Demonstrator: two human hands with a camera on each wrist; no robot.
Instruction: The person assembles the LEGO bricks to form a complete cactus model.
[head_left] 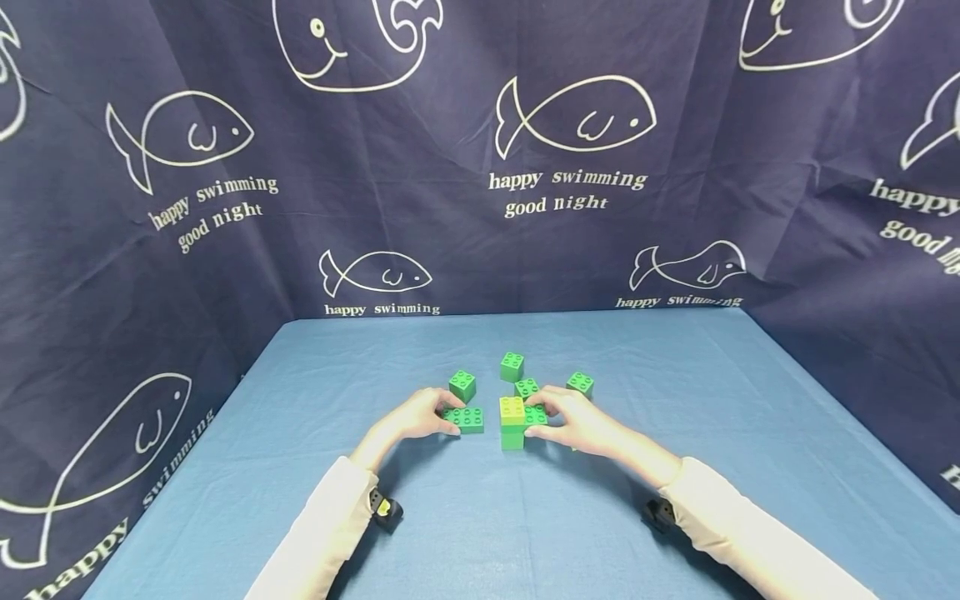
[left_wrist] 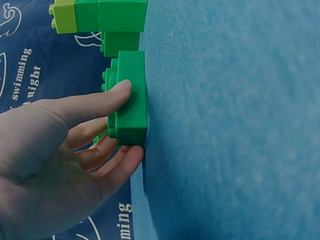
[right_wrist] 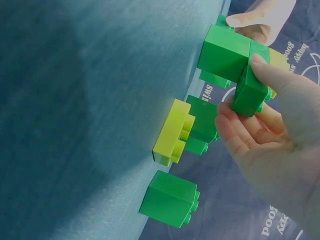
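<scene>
Between thumb and fingers, my left hand [head_left: 416,414] pinches a long green toy building brick [left_wrist: 132,100], which rests studs up on the table. To its right stands a small stack: a green brick [right_wrist: 222,52] at the bottom, a long green brick [right_wrist: 248,95] across it and a yellow-green brick [head_left: 512,409] on top. My right hand [head_left: 577,421] grips the overhanging end of the stack's long green brick, thumb on the near side and fingers behind. The two hands are apart, with the stack's left side facing the brick in my left hand.
Loose green bricks lie behind the hands: one at the left [head_left: 462,385], one at the back [head_left: 512,367] and one at the right [head_left: 580,383]. A yellow-green brick [right_wrist: 171,132] sits beneath my right hand. A blue cloth [head_left: 465,533] covers the table; a patterned curtain [head_left: 450,208] hangs behind.
</scene>
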